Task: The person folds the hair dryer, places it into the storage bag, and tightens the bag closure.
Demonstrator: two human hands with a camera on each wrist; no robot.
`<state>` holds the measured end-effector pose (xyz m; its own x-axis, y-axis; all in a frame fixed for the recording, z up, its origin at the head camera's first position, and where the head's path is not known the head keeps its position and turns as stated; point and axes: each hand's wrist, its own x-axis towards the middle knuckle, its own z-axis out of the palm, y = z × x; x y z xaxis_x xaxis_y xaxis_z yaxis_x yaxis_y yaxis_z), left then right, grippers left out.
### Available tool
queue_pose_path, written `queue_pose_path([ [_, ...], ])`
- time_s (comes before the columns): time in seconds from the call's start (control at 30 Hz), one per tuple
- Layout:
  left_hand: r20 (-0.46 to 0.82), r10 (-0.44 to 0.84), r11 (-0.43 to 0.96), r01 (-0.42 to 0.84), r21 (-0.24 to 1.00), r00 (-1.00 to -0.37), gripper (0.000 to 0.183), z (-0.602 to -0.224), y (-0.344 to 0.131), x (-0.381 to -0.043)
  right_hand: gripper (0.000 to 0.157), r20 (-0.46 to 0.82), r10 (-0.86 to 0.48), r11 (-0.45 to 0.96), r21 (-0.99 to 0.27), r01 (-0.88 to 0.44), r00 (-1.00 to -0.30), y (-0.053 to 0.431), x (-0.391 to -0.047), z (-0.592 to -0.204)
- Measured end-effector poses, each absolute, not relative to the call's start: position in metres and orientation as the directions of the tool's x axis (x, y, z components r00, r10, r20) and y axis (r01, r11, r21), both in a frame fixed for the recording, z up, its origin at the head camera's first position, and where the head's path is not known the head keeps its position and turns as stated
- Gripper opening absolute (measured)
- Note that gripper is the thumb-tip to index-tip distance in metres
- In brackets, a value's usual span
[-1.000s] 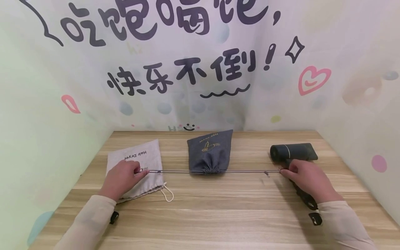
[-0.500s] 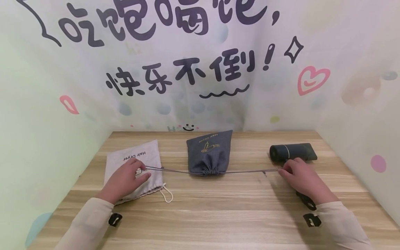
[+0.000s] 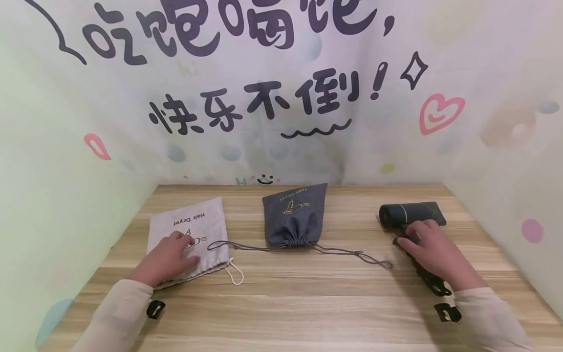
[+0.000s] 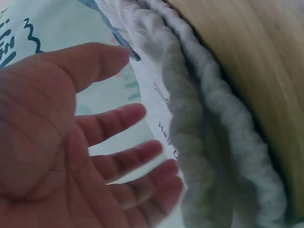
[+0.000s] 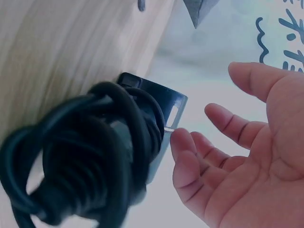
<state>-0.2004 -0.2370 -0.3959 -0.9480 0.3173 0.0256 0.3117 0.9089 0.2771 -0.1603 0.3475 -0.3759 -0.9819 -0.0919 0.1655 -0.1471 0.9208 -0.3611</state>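
Observation:
A dark grey drawstring bag [image 3: 295, 210] lies on the wooden table, its mouth gathered tight towards me. Its cords spread loose to both sides, ending in a loop at the left and a knotted loop [image 3: 359, 253] at the right. My left hand [image 3: 169, 259] hovers over a pale drawstring bag [image 3: 214, 225] printed "Hair Dryer", fingers spread and holding nothing. Over at the right, my right hand [image 3: 433, 252] is beside a black hair dryer [image 3: 411, 214], fingers loosely bent, palm bare. The dryer's coiled power cord [image 5: 126, 156] runs just below that hand.
A white cord loop [image 3: 237, 272] sticks out of the pale bag's mouth. Behind the wooden table [image 3: 308, 303] hangs a printed cloth backdrop [image 3: 246, 146], with pale walls on both sides. Small black clips [image 3: 155, 309] show near the sleeves.
Both hands have let go of the dark bag's cords, which were stretched taut between them and now lie slack on the table. The left hand has dropped slightly nearer to me.

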Motion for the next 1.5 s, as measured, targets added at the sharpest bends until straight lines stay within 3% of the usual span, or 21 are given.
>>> queue_pose_path([
  [0.33, -0.061, 0.303, 0.935, 0.285, 0.211, -0.951, 0.052, -0.403, -0.236, -0.197, 0.05, 0.122, -0.086, 0.926, -0.357, -0.124, -0.989, 0.36, -0.155, -0.372],
  [0.73, -0.09, 0.296, 0.933, 0.268, 0.24, -0.951, 0.056, -0.4, -0.241, -0.2, 0.077, 0.045, -0.071, 0.95, -0.301, -0.081, -0.996, 0.364, -0.169, -0.386],
  [0.93, -0.072, 0.297, 0.929, 0.27, 0.254, -0.952, 0.056, -0.398, -0.243, -0.198, 0.073, -0.05, -0.103, 0.968, -0.233, -0.089, -0.993, 0.36, -0.177, -0.392],
  [1.17, -0.117, 0.274, 0.939, 0.239, 0.248, -0.955, 0.055, -0.397, -0.24, -0.201, 0.048, -0.03, -0.108, 0.979, -0.175, -0.101, -0.994, 0.357, -0.174, -0.393],
  [1.5, -0.16, 0.25, 0.939, 0.198, 0.282, -0.955, 0.059, -0.395, -0.239, -0.206, 0.052, -0.048, -0.073, 0.981, -0.185, -0.063, -0.996, 0.36, -0.176, -0.392],
])
